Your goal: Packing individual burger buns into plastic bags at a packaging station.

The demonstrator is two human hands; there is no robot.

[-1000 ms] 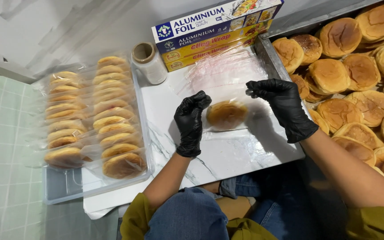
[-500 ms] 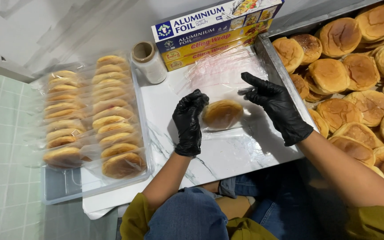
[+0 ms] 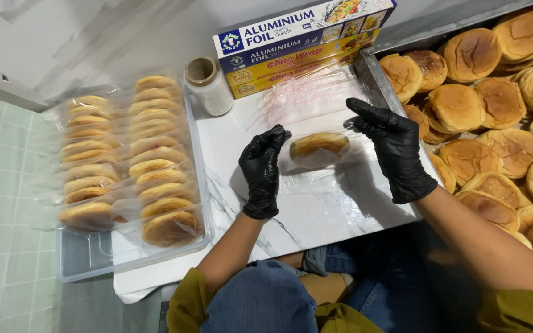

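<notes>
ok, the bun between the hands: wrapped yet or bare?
Partly wrapped. The bun lies on a clear film sheet spread flat on the marble; film is over it, held by left hand and right hand.
</notes>
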